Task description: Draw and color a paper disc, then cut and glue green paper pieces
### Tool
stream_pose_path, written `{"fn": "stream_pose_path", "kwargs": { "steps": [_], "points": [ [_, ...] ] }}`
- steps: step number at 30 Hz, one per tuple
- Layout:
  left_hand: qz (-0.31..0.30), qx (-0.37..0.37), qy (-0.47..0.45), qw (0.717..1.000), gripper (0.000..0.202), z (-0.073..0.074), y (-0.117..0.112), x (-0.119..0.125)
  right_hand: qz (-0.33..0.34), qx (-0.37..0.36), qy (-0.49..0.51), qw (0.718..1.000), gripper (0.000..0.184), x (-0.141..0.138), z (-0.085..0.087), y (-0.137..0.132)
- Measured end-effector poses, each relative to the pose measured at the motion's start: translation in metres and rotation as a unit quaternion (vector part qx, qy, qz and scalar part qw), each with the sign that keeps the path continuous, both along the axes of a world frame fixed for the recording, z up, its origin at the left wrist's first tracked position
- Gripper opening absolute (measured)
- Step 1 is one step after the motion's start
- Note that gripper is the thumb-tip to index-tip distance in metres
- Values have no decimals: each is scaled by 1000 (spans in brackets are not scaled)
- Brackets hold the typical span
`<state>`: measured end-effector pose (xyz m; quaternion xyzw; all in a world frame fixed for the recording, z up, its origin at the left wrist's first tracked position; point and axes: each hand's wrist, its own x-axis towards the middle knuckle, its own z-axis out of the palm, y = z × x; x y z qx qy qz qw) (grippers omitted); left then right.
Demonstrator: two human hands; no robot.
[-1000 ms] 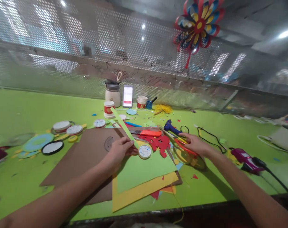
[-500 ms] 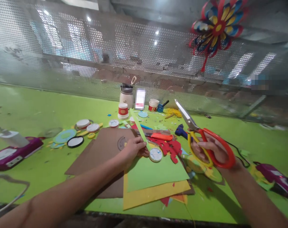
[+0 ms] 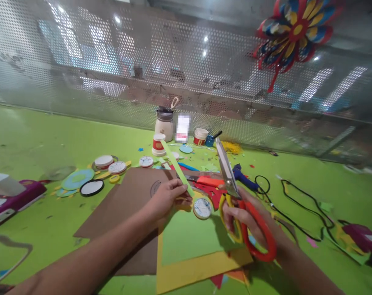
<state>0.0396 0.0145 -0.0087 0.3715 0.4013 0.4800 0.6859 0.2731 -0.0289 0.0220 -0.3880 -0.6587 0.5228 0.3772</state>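
Observation:
My left hand [image 3: 170,196] pinches the near end of a narrow light green paper strip [image 3: 176,167], which slants up and away toward the red and white tub. In my right hand [image 3: 250,217] are large scissors [image 3: 227,170] with red and yellow handles, blades pointing up and nearly together. Just right of my left fingers sits a small round white disc [image 3: 202,208] with dark marks. It lies over a green paper sheet [image 3: 192,241], which rests on a yellow sheet [image 3: 173,278]. Brown cardboard [image 3: 124,213] extends under my left wrist.
Orange-handled scissors [image 3: 209,181] and red paper pieces lie beyond my hands. A blue glue gun [image 3: 246,180] with a black cord is at the right. Purple power strips [image 3: 17,203] stand at both sides. Farther back are a jug [image 3: 164,125] and a red-white tub [image 3: 159,145].
My right hand has brought the scissors left and down, closer to the strip, and the blades have come closer together. My left hand still holds the strip. The view has shifted slightly.

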Motion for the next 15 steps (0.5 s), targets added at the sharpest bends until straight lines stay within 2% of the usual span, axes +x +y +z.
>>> {"fn": "stream_pose_path", "kwargs": {
  "steps": [4,8,10,15],
  "points": [
    [28,-26,-42,998,18,12,0,-2,-34,-4,-78,996,27,-7,8,-10],
    [58,-37,-55,996,17,24,-4,-1,13,31,-94,995,34,-13,11,-14],
    [71,-42,-47,995,17,30,-5,0,14,48,-113,992,34,-16,8,-13],
    [108,-32,-4,994,18,43,0,1,-45,72,-116,990,44,-19,-11,-5]
  ]
}}
